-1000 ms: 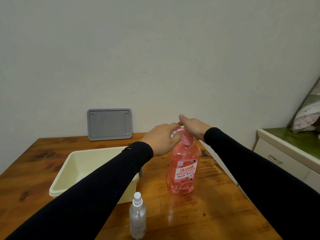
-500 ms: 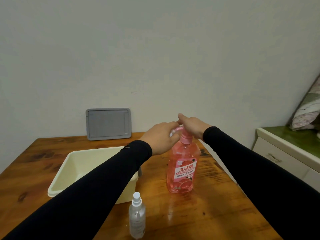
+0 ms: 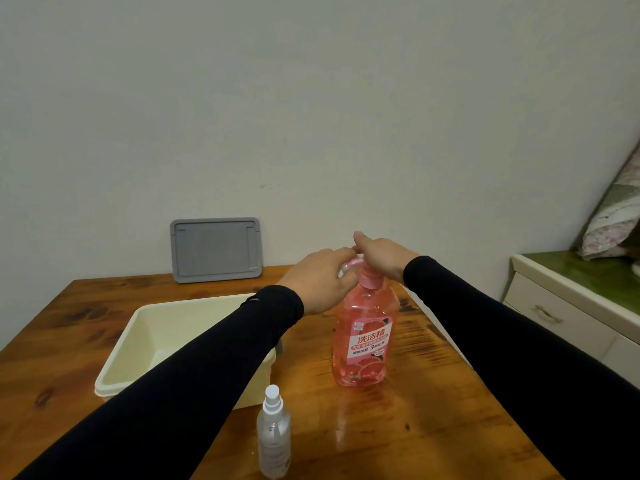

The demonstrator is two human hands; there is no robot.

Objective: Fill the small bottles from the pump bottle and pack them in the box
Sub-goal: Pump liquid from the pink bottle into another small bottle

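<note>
A pink pump bottle (image 3: 363,341) with a red-and-white label stands upright near the middle of the wooden table (image 3: 433,427). My right hand (image 3: 381,254) lies over its pink pump head from the right. My left hand (image 3: 322,282) is curled at the spout on the left. A small clear bottle (image 3: 343,271) glints between its fingers, mostly hidden. A second small clear bottle (image 3: 273,434) with a white spray cap stands upright at the front, touched by neither hand. The cream plastic box (image 3: 138,327) sits open to the left, partly behind my left sleeve.
A grey lid (image 3: 216,249) leans against the wall at the table's back edge. To the right, beyond the table's edge, stands a white cabinet (image 3: 554,306) with a green top and a patterned cushion (image 3: 609,216) on it.
Both hands stay at the pump head and spout. Only the view shifts slightly.
</note>
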